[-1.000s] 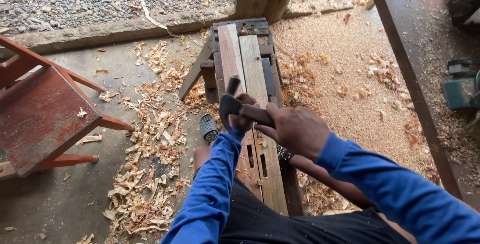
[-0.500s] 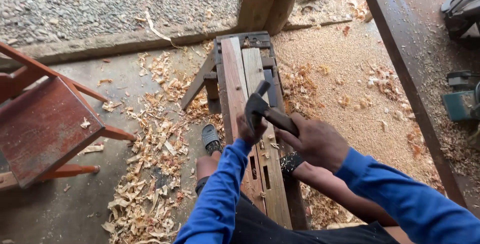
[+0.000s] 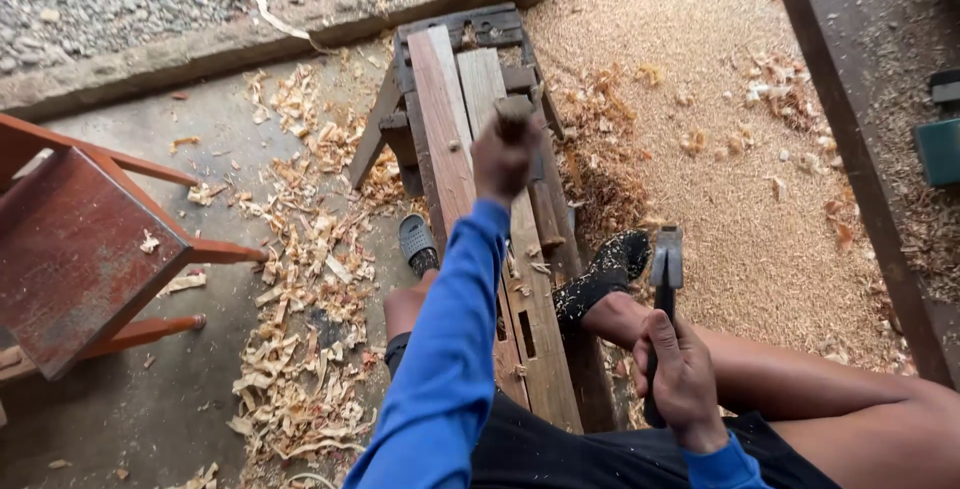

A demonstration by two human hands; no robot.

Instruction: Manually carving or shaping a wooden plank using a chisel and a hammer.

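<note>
Head camera looks straight down on a person in blue sleeves sitting astride a low wooden sawhorse (image 3: 420, 99) that serves as the table. Left hand (image 3: 503, 159) is out in front over the planks, its grip wrapped tight around a short wooden-handled tool, apparently a chisel (image 3: 516, 112), whose butt end pokes out above the fist; the blade end is hidden behind the hand. Right hand (image 3: 682, 374) sits low by the right thigh, grip closed firmly on the handle of a hammer (image 3: 666, 267), the dark head pointing up and away from the body, well clear of the chisel. Two long planks (image 3: 545, 369) lie side by side along the sawhorse, running under the left arm toward the lap, with rectangular mortise slots cut in them near the knees. One foot in a dark sock (image 3: 605, 274) rests just right of the planks, and a grey sandal (image 3: 417, 244) shows just left. Pale wood shavings (image 3: 300, 349) are heaped on the concrete floor to the left, fine sawdust (image 3: 720, 149) spreads across the ground to the right. A red wooden chair (image 3: 70, 249) stands at the left edge, well apart from the work.
</note>
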